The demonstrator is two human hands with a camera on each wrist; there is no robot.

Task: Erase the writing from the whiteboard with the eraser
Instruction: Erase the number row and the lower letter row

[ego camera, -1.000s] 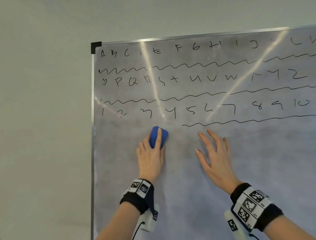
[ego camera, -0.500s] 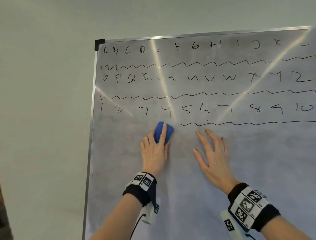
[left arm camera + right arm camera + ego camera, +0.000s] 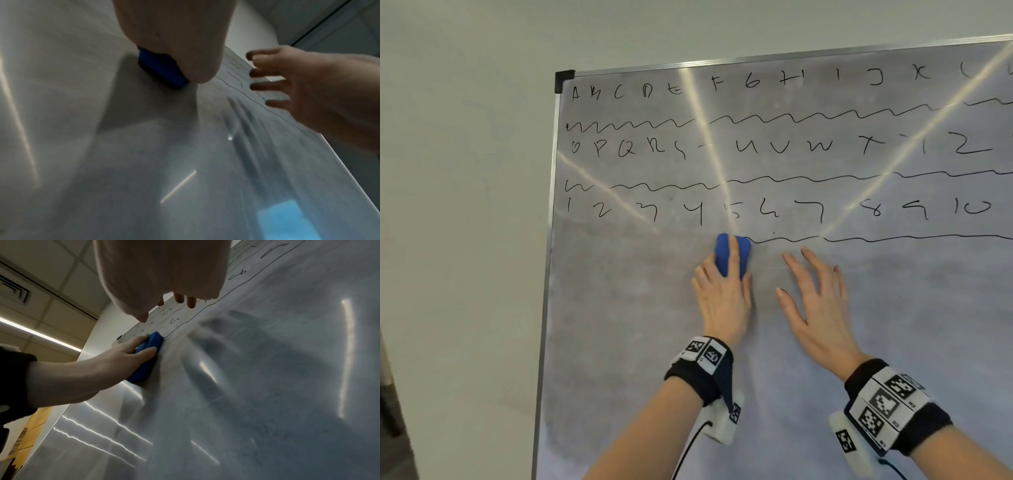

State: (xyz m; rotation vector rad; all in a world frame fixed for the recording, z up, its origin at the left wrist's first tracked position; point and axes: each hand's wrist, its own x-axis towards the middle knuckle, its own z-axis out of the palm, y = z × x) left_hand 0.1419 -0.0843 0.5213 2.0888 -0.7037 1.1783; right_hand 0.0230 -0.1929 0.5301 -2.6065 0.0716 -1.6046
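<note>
The whiteboard (image 3: 825,359) carries rows of black letters, digits and wavy lines in its upper half; its lower half is wiped grey. My left hand (image 3: 722,298) grips the blue eraser (image 3: 724,255) and presses it flat on the board at the left end of the lowest wavy line (image 3: 893,238), below the digit 5. One finger lies along the eraser's back. The right wrist view shows the eraser (image 3: 147,350) held at its sides by the left hand (image 3: 115,358). My right hand (image 3: 815,301) rests beside it on the board, fingers spread, holding nothing.
The board's metal frame with a black corner cap (image 3: 563,80) runs down the left, with bare wall (image 3: 465,205) beyond it. Writing continues past the right edge of the head view. Ceiling tiles and a light strip (image 3: 41,335) show in the right wrist view.
My left hand has slid the eraser to the right, from below the 3 and 4 to below the 5, wiping the left end of the lowest wavy line. The right hand stays on the board.
</note>
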